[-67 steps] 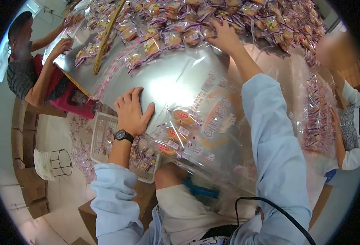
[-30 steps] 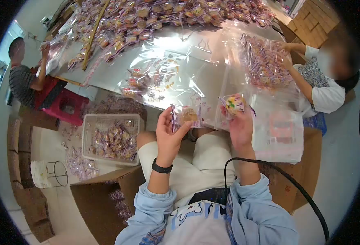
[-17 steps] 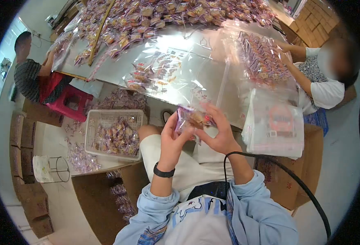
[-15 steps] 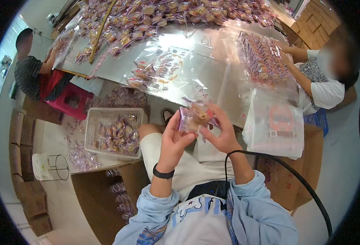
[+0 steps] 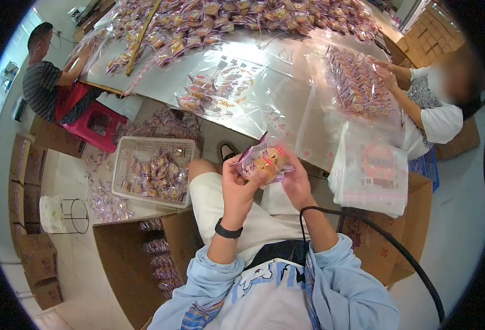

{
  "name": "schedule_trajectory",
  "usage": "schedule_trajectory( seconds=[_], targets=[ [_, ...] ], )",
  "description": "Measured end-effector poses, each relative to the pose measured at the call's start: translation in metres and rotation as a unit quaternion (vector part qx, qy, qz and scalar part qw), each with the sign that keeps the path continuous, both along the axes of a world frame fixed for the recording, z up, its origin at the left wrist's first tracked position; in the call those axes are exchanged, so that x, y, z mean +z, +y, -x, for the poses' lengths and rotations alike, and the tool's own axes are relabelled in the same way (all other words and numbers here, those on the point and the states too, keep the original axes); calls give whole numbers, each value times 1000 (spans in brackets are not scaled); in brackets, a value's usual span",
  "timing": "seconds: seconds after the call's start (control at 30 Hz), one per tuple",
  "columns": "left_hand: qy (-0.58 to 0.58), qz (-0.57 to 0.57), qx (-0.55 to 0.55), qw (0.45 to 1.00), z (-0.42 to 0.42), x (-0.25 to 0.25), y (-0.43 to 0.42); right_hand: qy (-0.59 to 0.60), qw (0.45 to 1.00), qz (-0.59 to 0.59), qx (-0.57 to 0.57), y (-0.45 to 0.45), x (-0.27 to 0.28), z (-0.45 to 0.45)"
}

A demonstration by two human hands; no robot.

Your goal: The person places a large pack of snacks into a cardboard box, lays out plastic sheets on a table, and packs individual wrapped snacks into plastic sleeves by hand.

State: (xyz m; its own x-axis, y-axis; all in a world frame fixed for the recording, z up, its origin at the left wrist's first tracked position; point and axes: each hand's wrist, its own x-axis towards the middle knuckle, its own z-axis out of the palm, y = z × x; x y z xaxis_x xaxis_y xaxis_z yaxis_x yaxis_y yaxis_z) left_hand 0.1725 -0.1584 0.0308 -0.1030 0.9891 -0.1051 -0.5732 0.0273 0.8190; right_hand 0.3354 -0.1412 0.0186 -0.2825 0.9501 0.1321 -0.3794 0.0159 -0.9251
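In front of my lap are wrapped pastries (image 5: 265,160), round and golden brown in clear wrappers with purple and red print. My left hand (image 5: 238,190) is closed on them, its thumb across the front. At the wrappers' right edge my right hand (image 5: 298,187) also holds on, slightly blurred, with some fingers hidden behind. Just beyond, a clear printed bag (image 5: 234,85) lies flat on the metal table (image 5: 278,102), with several wrapped pastries (image 5: 195,93) at its left end. A stack of printed plastic bags (image 5: 370,170) lies to the right of my hands.
A white basket (image 5: 118,173) of wrapped pastries stands at my left, above an open carton (image 5: 124,264). Wrapped pastries (image 5: 198,22) heap across the table's far side. One person (image 5: 47,82) sits at left; another (image 5: 418,104) handles a filled bag (image 5: 360,82). A black cable (image 5: 385,223) crosses at right.
The wrapped pastries have turned in my hands so their round tops face me. My left thumb now lies over them, and my right hand has shifted toward their right edge.
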Motion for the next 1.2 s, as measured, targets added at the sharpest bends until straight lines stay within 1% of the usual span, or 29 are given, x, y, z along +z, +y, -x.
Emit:
schedule_trajectory(
  seconds=[0.03, 0.07, 0.13, 0.17, 0.23, 0.3, 0.37, 0.4, 0.5, 0.53, 0.6, 0.63, 0.67, 0.7, 0.73, 0.77, 0.8, 0.9, 0.93, 1.03, 1.07, 1.13, 1.2],
  targets=[
    [-3, -8, 17, 1000, -2, -1, 2, 5, 998, -50, 29, -1, -1, 4],
    [6, -19, 14, 1000, -3, -3, 5, 6, 999, -42, 7, -3, 3, 10],
    [24, -41, 10, 999, -5, -6, 10, -44, 997, -23, -52, 0, -4, 11],
    [26, -32, 1, 999, -5, -8, 14, -68, 994, -13, -79, 4, -7, 12],
    [32, -13, -13, 999, -5, -14, 24, -63, 992, -46, -96, 16, -8, 9],
    [23, 1, -56, 998, -5, -17, 34, -76, 988, -78, -107, 25, -10, 4],
    [36, -3, -91, 995, -8, -17, 48, -136, 981, -95, -99, 34, -14, -8],
    [44, -23, -106, 993, -12, -15, 51, -166, 976, -102, -96, 38, -17, -14],
    [76, -14, -146, 986, -27, -14, 66, -124, 973, -88, -171, 49, -34, -27],
    [121, -45, -160, 979, -34, -18, 68, -151, 965, -120, -179, 54, -30, -29],
    [94, -36, -181, 978, -44, -22, 74, -208, 942, -180, -194, 61, -19, -35],
    [80, -33, -191, 978, -49, -20, 79, -221, 933, -172, -225, 63, -21, -39],
    [138, -66, -163, 975, -47, -14, 82, -234, 923, -164, -257, 60, -20, -44],
    [270, -74, -116, 953, -45, -7, 88, -246, 912, -159, -287, 63, -21, -50],
    [397, -80, -67, 912, -42, 13, 95, -254, 904, -139, -315, 68, -21, -60],
    [516, -84, -15, 852, -41, 24, 105, -261, 895, -119, -343, 74, -21, -71],
    [592, -205, 120, 770, -44, 14, 121, -269, 884, -98, -368, 79, -20, -80],
    [748, -195, 77, 630, -46, 28, 147, -384, 843, -124, -355, 92, 2, -90],
    [765, -180, 54, 616, -43, 23, 158, -436, 826, -151, -322, 100, 3, -94],
    [779, -143, 50, 609, -35, 11, 174, -480, 845, -133, -194, 121, 20, -82],
    [776, -170, 88, 601, -34, 16, 175, -488, 846, -130, -173, 127, 22, -77],
    [764, -179, 89, 614, -34, 20, 172, -502, 846, -125, -126, 142, 25, -68],
    [739, -200, 111, 634, -31, 21, 172, -464, 871, -126, -101, 161, 15, -58]
  ],
)
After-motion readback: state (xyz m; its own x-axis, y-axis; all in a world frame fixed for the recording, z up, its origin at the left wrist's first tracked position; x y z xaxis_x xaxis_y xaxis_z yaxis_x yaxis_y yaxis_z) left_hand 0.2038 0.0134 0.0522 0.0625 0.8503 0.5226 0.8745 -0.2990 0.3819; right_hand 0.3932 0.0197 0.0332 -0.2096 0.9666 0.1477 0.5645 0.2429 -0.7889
